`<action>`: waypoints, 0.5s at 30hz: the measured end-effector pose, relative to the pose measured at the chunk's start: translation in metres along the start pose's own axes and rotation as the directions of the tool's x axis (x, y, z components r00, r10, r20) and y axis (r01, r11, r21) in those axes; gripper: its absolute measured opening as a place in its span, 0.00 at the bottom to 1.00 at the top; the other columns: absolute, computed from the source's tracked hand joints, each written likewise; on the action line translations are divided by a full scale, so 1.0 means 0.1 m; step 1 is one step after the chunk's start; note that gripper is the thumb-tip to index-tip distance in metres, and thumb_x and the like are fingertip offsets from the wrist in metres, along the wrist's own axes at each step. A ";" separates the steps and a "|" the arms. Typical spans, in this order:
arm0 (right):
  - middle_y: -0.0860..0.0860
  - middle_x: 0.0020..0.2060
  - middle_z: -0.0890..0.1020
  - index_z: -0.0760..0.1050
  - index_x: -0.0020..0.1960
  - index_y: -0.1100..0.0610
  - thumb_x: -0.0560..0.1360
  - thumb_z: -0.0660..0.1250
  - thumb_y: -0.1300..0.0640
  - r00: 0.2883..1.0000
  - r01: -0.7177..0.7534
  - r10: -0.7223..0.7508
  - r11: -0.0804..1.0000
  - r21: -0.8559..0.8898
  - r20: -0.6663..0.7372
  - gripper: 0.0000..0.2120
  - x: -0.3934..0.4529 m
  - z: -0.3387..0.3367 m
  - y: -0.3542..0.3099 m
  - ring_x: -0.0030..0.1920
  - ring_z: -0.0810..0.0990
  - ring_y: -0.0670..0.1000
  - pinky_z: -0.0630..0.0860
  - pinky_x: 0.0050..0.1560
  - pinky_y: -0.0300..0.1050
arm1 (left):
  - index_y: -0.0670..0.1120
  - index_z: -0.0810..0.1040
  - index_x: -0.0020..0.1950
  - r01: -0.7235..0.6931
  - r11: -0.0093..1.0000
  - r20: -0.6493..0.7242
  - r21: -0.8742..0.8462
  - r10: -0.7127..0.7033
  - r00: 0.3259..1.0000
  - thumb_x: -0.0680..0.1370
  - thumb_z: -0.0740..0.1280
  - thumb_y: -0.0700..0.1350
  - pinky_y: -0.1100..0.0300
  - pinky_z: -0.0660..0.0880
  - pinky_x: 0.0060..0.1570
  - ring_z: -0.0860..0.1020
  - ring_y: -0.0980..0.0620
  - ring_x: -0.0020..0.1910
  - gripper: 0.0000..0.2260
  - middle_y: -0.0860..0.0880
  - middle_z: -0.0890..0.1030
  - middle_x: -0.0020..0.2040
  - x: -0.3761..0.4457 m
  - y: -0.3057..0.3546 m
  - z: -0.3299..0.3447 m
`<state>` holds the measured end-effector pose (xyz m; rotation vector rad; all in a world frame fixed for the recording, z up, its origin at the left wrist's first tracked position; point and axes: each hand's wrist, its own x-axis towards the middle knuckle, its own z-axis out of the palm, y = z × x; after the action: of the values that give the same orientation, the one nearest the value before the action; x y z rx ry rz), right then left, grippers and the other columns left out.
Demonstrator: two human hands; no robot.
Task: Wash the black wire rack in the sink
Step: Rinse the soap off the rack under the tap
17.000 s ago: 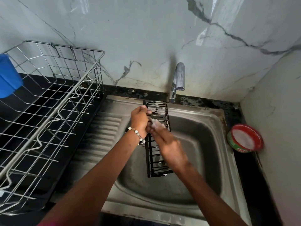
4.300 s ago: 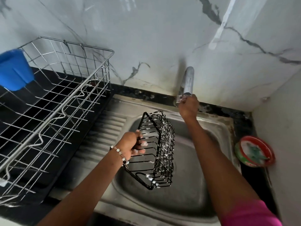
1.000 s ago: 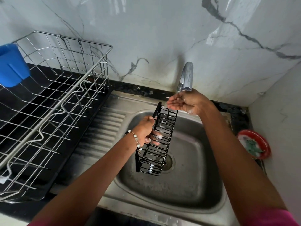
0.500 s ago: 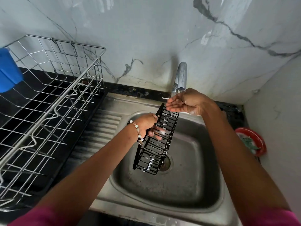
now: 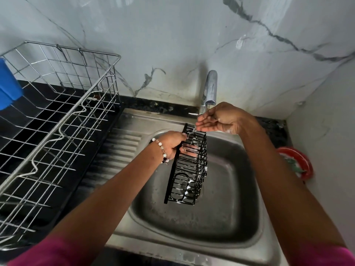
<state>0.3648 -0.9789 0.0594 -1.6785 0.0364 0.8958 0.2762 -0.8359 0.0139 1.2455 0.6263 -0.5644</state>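
One black wire rack (image 5: 187, 166), a narrow oblong basket flecked with white suds, hung tilted over the basin of one stainless steel sink (image 5: 194, 240), its upper end just under the one chrome tap (image 5: 210, 87). The left hand (image 5: 172, 144) gripped its upper rim, fingers curled through the wires. The right hand (image 5: 221, 120) was cupped, fingers loosely extended, beneath the spout. One silver wire dish drainer (image 5: 57, 120) stood at left.

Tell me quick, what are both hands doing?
Left hand: gripping the black wire rack.
Right hand: open, cupped under the tap, holding nothing.
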 end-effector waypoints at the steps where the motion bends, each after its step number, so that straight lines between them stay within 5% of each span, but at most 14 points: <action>1: 0.70 0.53 0.79 0.75 0.53 0.73 0.78 0.53 0.74 1.000 0.003 -0.003 1.000 -0.001 0.006 0.12 -0.02 0.00 0.00 0.55 0.81 0.64 0.80 0.54 0.53 | 0.38 0.71 0.48 -0.008 1.000 -0.005 -0.021 0.008 1.000 0.85 0.49 0.39 0.69 0.61 0.13 0.82 0.39 0.29 0.14 0.36 0.82 0.41 0.00 -0.01 0.01; 7: 0.70 0.52 0.79 0.74 0.56 0.73 0.78 0.53 0.74 1.000 -0.001 0.001 1.000 -0.008 0.001 0.13 -0.04 -0.01 0.01 0.55 0.81 0.64 0.80 0.53 0.52 | 0.37 0.72 0.46 -0.012 0.994 0.000 -0.112 0.012 1.000 0.85 0.49 0.38 0.67 0.66 0.13 0.80 0.45 0.22 0.15 0.36 0.79 0.39 -0.06 -0.02 0.02; 15: 0.70 0.53 0.80 0.75 0.56 0.73 0.78 0.51 0.75 0.999 -0.005 0.004 1.000 0.015 0.043 0.15 -0.05 -0.04 0.05 0.53 0.82 0.63 0.80 0.54 0.53 | 0.37 0.74 0.48 0.005 0.994 0.012 -0.111 -0.004 1.000 0.85 0.49 0.40 0.67 0.66 0.14 0.83 0.38 0.31 0.16 0.36 0.79 0.45 0.01 -0.02 -0.03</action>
<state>0.3611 -0.9855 0.0579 -1.6450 0.0179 0.9330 0.2749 -0.8334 0.0113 1.1355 0.6427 -0.5330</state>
